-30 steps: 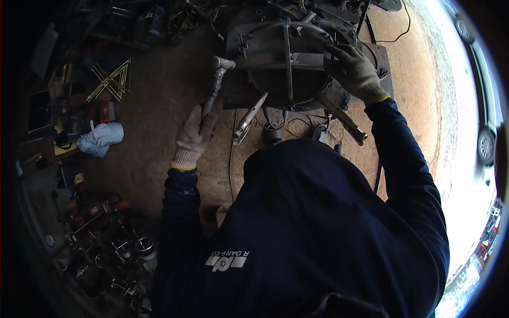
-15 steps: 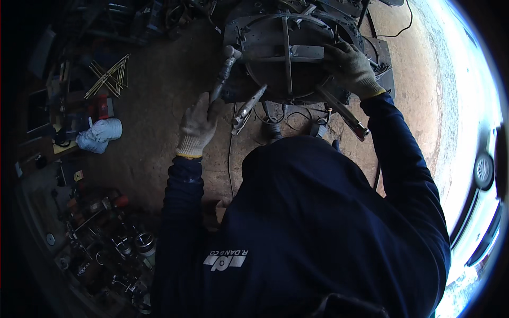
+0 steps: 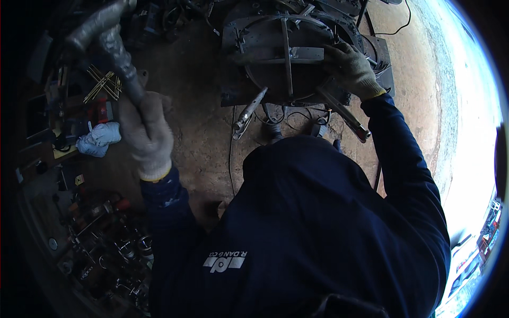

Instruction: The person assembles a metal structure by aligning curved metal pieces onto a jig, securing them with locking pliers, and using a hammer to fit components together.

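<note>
My left hand [image 3: 146, 130], in a pale work glove, grips a hammer [image 3: 114, 47] by its handle. The hammer is raised at the far left, well apart from the workpiece, its rough grey head uppermost. My gloved right hand [image 3: 350, 69] is closed at the right end of a flat metal bar [image 3: 307, 53]; its fingertips are partly hidden. That bar lies across a round metal frame [image 3: 288, 74] with an upright strip through its middle. Two locking clamps, a left clamp [image 3: 249, 114] and a right clamp [image 3: 347, 117], stick out from the near edge toward me.
Thin yellowish rods [image 3: 103, 85] lie crossed at the left, near a red box [image 3: 103, 110] and a white bundle [image 3: 99, 139]. Metal parts and tools [image 3: 127, 249] crowd the lower left. A cable [image 3: 231, 164] runs along the brown floor. Bright daylight enters from the right.
My left hand has swung the hammer up and to the left, away from the frame's left side. My right hand stays at the bar, and the clamps have hardly moved.
</note>
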`<action>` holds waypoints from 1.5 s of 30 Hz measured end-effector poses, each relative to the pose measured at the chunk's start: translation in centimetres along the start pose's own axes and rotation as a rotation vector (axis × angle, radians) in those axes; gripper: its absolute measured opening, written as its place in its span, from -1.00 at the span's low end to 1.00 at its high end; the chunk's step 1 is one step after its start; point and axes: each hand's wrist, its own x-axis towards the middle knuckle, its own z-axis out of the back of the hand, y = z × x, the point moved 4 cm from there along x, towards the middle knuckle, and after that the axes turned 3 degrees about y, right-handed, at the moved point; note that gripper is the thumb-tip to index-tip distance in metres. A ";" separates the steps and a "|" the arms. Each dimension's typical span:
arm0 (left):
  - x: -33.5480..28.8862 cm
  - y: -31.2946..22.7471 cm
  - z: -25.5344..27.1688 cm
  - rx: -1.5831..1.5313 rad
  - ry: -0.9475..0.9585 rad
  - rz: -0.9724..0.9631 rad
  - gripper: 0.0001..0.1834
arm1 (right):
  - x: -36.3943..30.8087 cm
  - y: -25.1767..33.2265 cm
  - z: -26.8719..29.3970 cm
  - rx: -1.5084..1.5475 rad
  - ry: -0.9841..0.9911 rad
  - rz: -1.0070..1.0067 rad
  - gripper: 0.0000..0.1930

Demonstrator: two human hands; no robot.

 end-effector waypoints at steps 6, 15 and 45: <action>-8.4 13.7 -5.6 0.582 0.328 -0.207 -0.64 | 0.7 0.7 -0.1 0.094 0.028 -0.109 -0.59; -3.6 9.6 -5.1 -0.203 0.166 0.407 -0.63 | -0.3 0.5 0.2 0.080 -0.021 -0.010 -0.71; -9.6 6.6 -12.6 -1.340 0.596 1.113 -0.61 | -9.0 9.3 2.0 1.357 0.583 -0.573 -0.45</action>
